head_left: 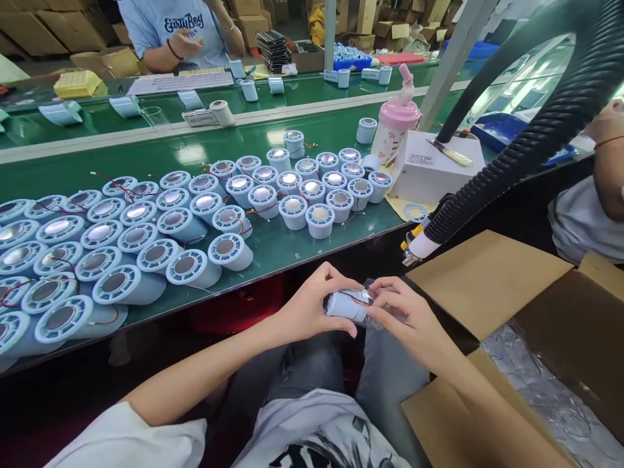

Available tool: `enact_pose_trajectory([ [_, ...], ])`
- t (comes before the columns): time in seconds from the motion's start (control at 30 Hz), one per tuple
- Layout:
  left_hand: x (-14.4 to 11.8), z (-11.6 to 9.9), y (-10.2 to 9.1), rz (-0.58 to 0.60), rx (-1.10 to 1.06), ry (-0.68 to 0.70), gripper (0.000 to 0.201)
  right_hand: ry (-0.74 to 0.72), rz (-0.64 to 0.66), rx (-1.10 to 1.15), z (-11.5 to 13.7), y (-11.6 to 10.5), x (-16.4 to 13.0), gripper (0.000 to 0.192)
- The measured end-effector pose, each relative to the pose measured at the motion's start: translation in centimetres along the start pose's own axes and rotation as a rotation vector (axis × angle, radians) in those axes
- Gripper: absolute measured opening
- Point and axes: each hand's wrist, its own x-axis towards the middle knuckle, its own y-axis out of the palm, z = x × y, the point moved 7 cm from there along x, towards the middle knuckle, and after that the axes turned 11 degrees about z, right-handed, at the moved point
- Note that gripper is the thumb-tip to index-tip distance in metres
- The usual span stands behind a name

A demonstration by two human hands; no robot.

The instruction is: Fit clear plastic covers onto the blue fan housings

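"EarlyBoy" printed on co-worker's shirt (184, 25) beyond green table (273, 250). Below table edge, left hand (316, 305) and right hand (404, 318) together, clamped around white cylinder (347, 305).

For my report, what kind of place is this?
Probably a factory assembly line: many identical pale-blue plastic cylinders lie on a long green workbench, another held in both hands, beside an open cardboard box.

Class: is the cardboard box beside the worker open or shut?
Open: the cardboard box has its flaps spread outward, and clear plastic lining shows inside.
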Motion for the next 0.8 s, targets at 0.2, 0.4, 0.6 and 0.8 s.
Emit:
enact_pose_trajectory([
  [0.2, 0.2, 0.4, 1.1, 0.121, -0.082, 0.096, 0.07, 0.044, -0.087, 0.362, -1.4, -1.0, -0.1, 0.031],
  [0.4, 0.0, 0.4, 2.2, 0.173, -0.381, -0.02, 0.068, 0.057, -0.079, 0.603, -2.2, -1.3, -0.2, 0.033],
  [0.6, -0.2, 0.4, 3.1, 0.191, -0.744, -0.05, 0.068, -0.239, -0.065, -0.073, -0.1, -1.2, -2.3, 0.044],
  [0.8, -0.4, -0.5, 2.8, 0.261, -0.612, -0.05, 0.08, -0.146, -0.025, 0.029, -0.8, -1.2, -3.1, 0.04],
])
